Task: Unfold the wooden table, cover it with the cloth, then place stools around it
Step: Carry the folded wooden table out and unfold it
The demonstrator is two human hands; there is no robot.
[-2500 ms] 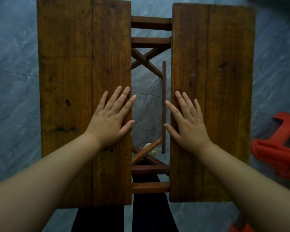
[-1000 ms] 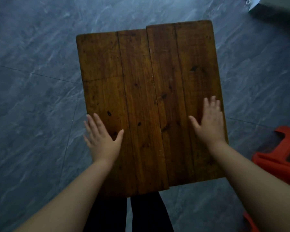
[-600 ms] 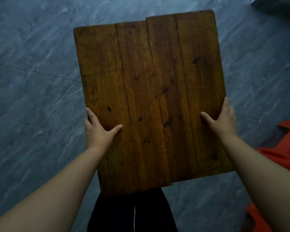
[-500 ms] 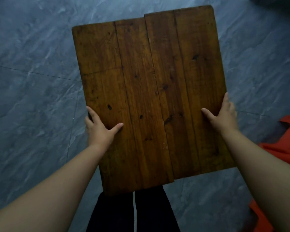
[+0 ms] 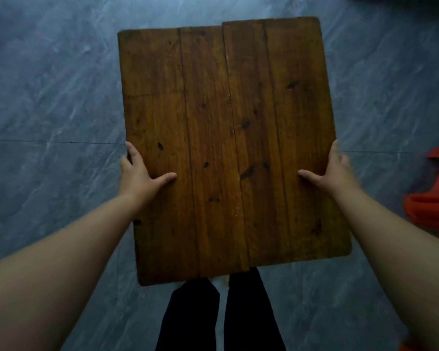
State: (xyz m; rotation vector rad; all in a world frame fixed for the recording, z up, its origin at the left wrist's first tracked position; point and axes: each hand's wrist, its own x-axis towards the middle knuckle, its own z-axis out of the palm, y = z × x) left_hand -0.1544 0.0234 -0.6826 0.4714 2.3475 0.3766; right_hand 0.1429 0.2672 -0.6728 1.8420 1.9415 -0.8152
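The wooden table [image 5: 228,138] stands in front of me with its two dark brown halves pushed together into one flat top, the right half set slightly further away than the left. My left hand [image 5: 140,176] grips the top's left edge, thumb lying on the wood. My right hand [image 5: 332,173] grips the right edge the same way. A red plastic stool [image 5: 431,196] sits on the floor at the right, partly cut off by the frame. No cloth is in view.
Grey marbled floor tiles [image 5: 48,102] surround the table. My legs in dark trousers [image 5: 221,317] stand right at the table's near edge. A sliver of another red object [image 5: 413,347] shows at the bottom right corner.
The two halves, apart 2.5 s ago with the frame showing between them, are now closed together. My hands moved from flat on top to gripping the side edges, and the view shifted slightly.
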